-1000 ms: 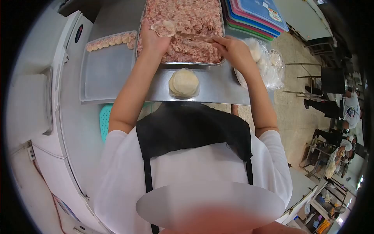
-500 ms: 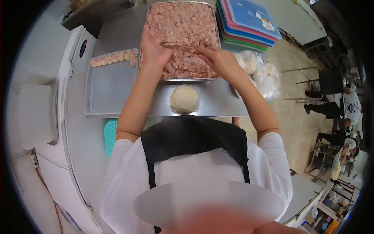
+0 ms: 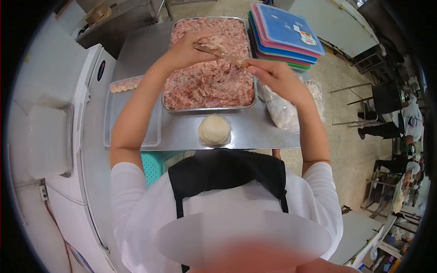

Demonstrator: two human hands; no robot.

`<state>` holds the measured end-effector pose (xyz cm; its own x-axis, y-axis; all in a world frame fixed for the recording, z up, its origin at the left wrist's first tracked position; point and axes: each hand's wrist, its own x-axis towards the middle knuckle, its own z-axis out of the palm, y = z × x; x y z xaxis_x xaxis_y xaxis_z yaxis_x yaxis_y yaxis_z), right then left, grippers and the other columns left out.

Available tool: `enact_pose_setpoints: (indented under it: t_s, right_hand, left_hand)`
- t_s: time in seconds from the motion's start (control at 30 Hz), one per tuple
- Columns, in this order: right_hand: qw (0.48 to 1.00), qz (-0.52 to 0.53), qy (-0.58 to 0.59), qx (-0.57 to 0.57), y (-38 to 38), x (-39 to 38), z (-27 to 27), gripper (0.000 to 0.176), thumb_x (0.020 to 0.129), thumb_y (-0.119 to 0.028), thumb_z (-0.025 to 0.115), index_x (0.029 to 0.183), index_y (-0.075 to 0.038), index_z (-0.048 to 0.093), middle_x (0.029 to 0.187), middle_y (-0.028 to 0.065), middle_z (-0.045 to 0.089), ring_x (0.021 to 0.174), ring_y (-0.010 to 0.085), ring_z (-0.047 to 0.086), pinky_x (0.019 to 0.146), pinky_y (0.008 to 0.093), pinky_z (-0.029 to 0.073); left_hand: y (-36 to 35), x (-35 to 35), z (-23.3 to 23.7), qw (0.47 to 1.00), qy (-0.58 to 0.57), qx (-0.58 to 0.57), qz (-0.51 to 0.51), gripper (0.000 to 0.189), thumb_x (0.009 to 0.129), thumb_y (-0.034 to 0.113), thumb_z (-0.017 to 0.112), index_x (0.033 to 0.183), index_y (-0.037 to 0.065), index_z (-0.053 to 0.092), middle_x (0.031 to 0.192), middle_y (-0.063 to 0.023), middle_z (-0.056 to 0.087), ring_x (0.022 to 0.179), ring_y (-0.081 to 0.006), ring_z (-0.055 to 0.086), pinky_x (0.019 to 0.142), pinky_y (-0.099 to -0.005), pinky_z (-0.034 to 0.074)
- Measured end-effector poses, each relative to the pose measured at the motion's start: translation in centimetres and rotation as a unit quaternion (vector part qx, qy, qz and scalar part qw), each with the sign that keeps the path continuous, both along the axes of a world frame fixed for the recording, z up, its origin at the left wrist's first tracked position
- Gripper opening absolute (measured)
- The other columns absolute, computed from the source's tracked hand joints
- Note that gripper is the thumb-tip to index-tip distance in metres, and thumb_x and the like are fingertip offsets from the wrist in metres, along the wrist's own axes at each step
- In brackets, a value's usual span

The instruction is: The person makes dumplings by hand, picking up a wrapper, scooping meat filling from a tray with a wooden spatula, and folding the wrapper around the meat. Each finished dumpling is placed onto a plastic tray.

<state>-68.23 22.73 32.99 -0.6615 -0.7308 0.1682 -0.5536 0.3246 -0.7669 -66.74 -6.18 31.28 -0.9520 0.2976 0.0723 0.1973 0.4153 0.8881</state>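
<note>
My right hand (image 3: 274,78) grips the handle of a flat wooden spatula (image 3: 227,56), whose blade reaches left to my other hand. Curled above the meat, my left hand (image 3: 191,49) holds a filled dumpling wrapper (image 3: 212,43) with pale meat showing on top; the fingers partly hide it. Below both hands lies a large metal tray (image 3: 209,109) of ground meat (image 3: 205,86), scooped hollow towards its near right. A stack of round dough wrappers (image 3: 215,129) sits on the steel table in front of my apron.
Left on the table (image 3: 182,132) is a shallow plastic tray (image 3: 154,132) with a row of formed dumplings (image 3: 125,85), partly behind my forearm. Stacked coloured lids (image 3: 291,32) stand at the right, beside plastic bags (image 3: 282,109) of pale contents. People (image 3: 412,120) are in the background.
My left hand has turned and curled, with meat now showing in it. The spatula's blade has risen to that hand. My right hand has shifted slightly right, and the view has tilted.
</note>
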Motion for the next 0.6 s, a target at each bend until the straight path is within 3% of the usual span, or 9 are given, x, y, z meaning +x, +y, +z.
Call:
enact_pose_setpoints:
  t_s: [0.1,0.2,0.3,0.33,0.4,0.43,0.47,0.5,0.6]
  right_hand:
    - [0.998,0.028,0.008,0.058,0.3,-1.4,-2.3,0.031,0.095,-0.025,0.059,0.116,-0.003,0.065,0.081,0.0007,0.062,0.068,0.008,0.048,0.063,0.0235,0.044]
    - [0.994,0.065,0.049,0.079,3.0,-5.1,-3.3,0.03,0.094,-0.023,0.061,0.116,-0.004,0.065,0.086,0.0031,0.066,0.073,0.0096,0.054,0.069,0.0247,0.047]
    - [0.999,0.024,-0.035,0.03,2.5,-3.6,-2.7,0.03,0.093,-0.023,0.061,0.116,-0.004,0.065,0.095,0.0065,0.07,0.082,0.0123,0.06,0.075,0.0264,0.048]
    - [0.998,0.045,0.015,0.038,1.7,-3.2,-4.0,0.029,0.093,-0.023,0.061,0.115,-0.003,0.065,0.103,0.009,0.07,0.089,0.0146,0.063,0.081,0.0293,0.049]
    - [0.998,0.031,-0.024,0.05,-0.2,-1.5,-5.4,0.03,0.093,-0.023,0.062,0.113,-0.002,0.066,0.104,0.0104,0.07,0.091,0.0165,0.064,0.081,0.0303,0.049]
    - [0.997,0.024,-0.043,0.056,-0.6,-1.2,-6.2,0.03,0.092,-0.023,0.062,0.113,-0.002,0.066,0.105,0.0112,0.07,0.092,0.0174,0.065,0.082,0.0308,0.049]
    - [0.998,0.044,0.023,0.043,-0.7,-2.3,-7.2,0.031,0.091,-0.03,0.062,0.112,-0.008,0.067,0.1,0.0182,0.068,0.083,0.0318,0.066,0.075,0.0348,0.051]
    - [0.997,0.051,0.044,0.042,-0.6,-3.8,-7.7,0.031,0.091,-0.032,0.062,0.112,-0.009,0.067,0.098,0.0179,0.068,0.082,0.0332,0.066,0.074,0.036,0.051]
    - [0.989,0.025,0.137,0.049,-1.1,-4.8,-7.6,0.032,0.09,-0.033,0.061,0.112,-0.012,0.066,0.094,0.0163,0.068,0.082,0.0361,0.064,0.072,0.0399,0.051]
  left_hand:
    - [-0.6,0.5,-1.9,0.971,0.119,-0.201,0.058,0.065,0.07,0.029,0.081,0.124,0.002,0.057,0.125,-0.0174,0.058,0.116,-0.0268,0.056,0.099,-0.0357,0.042]
    - [0.1,2.1,-4.7,0.988,0.067,-0.054,0.128,0.063,0.07,0.026,0.08,0.124,0.004,0.058,0.117,-0.0159,0.062,0.114,-0.0268,0.057,0.098,-0.0353,0.043]
    - [1.9,3.7,-4.7,0.972,0.181,-0.071,0.132,0.046,0.072,0.016,0.079,0.113,0.004,0.062,0.106,-0.01,0.064,0.1,-0.0168,0.059,0.087,-0.0309,0.047]
    - [2.0,3.6,-4.6,0.982,0.132,-0.06,0.119,0.045,0.072,0.018,0.079,0.111,0.003,0.062,0.105,-0.0093,0.064,0.1,-0.017,0.059,0.088,-0.0309,0.046]
    - [2.0,3.4,-4.3,0.995,0.032,-0.034,0.093,0.042,0.073,0.022,0.08,0.106,0.003,0.062,0.103,-0.008,0.064,0.099,-0.0175,0.058,0.09,-0.031,0.044]
    - [1.6,3.1,-5.4,0.99,0.072,-0.06,0.101,0.04,0.073,0.023,0.08,0.104,0.003,0.062,0.101,-0.0075,0.065,0.096,-0.0168,0.059,0.088,-0.0306,0.045]
    - [1.1,2.8,-7.0,0.983,0.114,-0.087,0.111,0.039,0.074,0.024,0.079,0.102,0.002,0.062,0.098,-0.007,0.065,0.093,-0.016,0.059,0.087,-0.0302,0.045]
    - [0.5,2.6,-8.4,0.974,0.154,-0.115,0.119,0.037,0.075,0.025,0.079,0.1,0.002,0.062,0.096,-0.0064,0.065,0.09,-0.0153,0.06,0.085,-0.0297,0.046]
    - [1.6,2.5,-8.0,0.978,0.104,-0.045,0.175,0.037,0.076,0.024,0.078,0.101,0.001,0.062,0.095,-0.0083,0.065,0.088,-0.0157,0.061,0.082,-0.0306,0.047]
